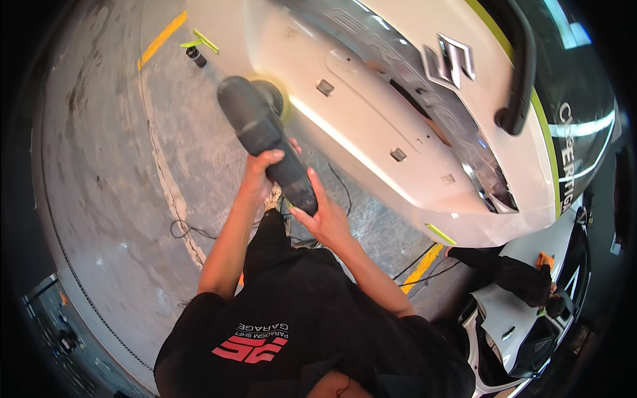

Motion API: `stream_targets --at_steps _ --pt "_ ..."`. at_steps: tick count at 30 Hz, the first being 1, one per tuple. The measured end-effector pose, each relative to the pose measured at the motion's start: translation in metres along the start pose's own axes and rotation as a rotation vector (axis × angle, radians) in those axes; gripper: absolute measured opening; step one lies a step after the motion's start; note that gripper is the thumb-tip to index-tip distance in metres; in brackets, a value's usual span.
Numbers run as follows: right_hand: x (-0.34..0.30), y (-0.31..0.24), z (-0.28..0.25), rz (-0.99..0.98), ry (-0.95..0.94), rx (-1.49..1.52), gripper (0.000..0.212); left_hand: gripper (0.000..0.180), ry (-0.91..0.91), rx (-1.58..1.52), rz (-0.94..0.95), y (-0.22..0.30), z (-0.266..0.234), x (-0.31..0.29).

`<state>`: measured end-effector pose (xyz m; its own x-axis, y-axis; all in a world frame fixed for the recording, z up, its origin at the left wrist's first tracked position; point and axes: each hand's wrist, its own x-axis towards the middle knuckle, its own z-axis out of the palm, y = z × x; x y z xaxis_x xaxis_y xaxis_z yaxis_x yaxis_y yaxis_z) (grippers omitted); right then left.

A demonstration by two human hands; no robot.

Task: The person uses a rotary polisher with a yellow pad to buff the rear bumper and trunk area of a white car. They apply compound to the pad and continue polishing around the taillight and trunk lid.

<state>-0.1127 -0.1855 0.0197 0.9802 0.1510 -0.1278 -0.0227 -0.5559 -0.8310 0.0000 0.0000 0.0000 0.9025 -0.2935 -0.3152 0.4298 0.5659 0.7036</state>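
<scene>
A dark car polisher [260,129] is held between my two hands, its round pad [277,96] set against the white tailgate [312,99] of a car. My left hand [261,174] wraps round the polisher's middle, just behind the head. Around the rear end of the body closes my right hand [327,215], thumb and fingers on either side. The pad's edge looks yellowish and blurred, and the panel hides part of it. A bright light streak runs along the panel's lower edge beside the pad.
A black bottle [196,57] stands on the grey floor [99,179] at the upper left. Green tape [440,233] marks the panel's lower edge. Black cables [192,230] trail near my feet. At the lower right, another person [514,273] leans over a second white car [507,318].
</scene>
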Motion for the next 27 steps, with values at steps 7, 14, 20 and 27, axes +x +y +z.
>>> stream_targets --at_steps 7,14,20,27 --pt "0.093 -0.004 0.026 -0.146 0.032 -0.520 0.088 0.059 0.534 -0.100 0.324 0.011 -0.047 0.069" --pt "-0.006 0.076 -0.012 -0.185 0.037 -0.667 0.094 0.057 0.502 -0.130 -0.040 -0.083 -0.014 -0.009" --pt "-0.151 0.137 -0.097 -0.179 0.019 -0.831 0.097 0.064 0.215 -0.504 -0.369 -0.201 0.044 -0.087" --pt "-0.279 0.178 -0.164 -0.106 0.057 -0.867 0.098 0.053 0.119 -0.399 -0.514 -0.287 0.126 -0.143"
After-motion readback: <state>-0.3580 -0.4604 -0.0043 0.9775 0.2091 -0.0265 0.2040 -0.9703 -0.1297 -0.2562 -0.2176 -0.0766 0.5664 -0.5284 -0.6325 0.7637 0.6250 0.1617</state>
